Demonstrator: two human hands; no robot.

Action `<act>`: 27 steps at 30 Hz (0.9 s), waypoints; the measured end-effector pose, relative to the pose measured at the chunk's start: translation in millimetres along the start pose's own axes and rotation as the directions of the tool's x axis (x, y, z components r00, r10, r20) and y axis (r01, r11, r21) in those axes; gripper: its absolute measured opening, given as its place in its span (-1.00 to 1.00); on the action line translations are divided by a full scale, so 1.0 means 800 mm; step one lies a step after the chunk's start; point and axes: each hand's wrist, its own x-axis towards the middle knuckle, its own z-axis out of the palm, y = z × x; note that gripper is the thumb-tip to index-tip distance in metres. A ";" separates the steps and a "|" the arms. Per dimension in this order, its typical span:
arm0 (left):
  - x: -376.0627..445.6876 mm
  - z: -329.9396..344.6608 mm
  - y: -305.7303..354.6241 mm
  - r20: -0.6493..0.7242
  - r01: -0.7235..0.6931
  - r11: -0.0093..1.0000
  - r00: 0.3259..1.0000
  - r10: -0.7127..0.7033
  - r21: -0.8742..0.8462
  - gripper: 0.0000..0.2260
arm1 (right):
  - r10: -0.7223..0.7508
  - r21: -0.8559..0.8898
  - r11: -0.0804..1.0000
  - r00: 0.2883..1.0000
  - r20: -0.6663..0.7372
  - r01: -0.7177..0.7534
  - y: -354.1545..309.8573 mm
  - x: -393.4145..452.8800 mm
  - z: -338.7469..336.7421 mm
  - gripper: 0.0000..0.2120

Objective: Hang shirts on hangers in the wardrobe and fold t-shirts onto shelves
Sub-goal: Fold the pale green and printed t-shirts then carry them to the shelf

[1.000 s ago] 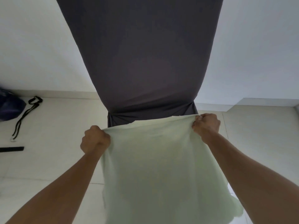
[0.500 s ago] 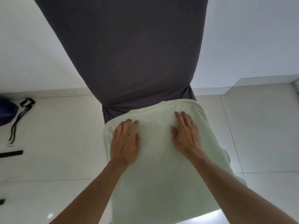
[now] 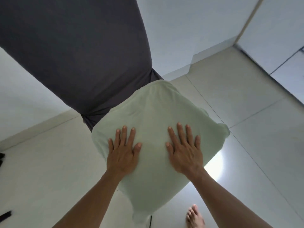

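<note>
A pale green t-shirt [image 3: 153,112] lies spread over the seat of a chair with a dark grey cover [image 3: 79,51]. Its edges droop over the seat's sides and front. My left hand [image 3: 123,148] lies flat on the shirt's left half, fingers straight and spread. My right hand [image 3: 184,150] lies flat on the right half in the same way. Both palms press down on the fabric. The seat under the shirt is hidden.
Pale tiled floor [image 3: 246,112] surrounds the chair. A white wall [image 3: 197,22] stands behind it, with a white panel edge [image 3: 279,46] at far right. My bare foot [image 3: 195,216] is at the bottom. Dark strap ends [image 3: 5,214] lie at the left edge.
A second ago both hands gripped the shirt's far edge in fists. They let go, laid flat on it and slid toward me. The view has tilted and swung left.
</note>
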 end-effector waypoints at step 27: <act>-0.098 -0.024 -0.097 0.085 -0.882 0.407 0.436 0.896 0.238 -0.54 | 0.683 0.584 0.538 0.721 0.120 -0.608 -0.230 -0.254 0.172 0.00</act>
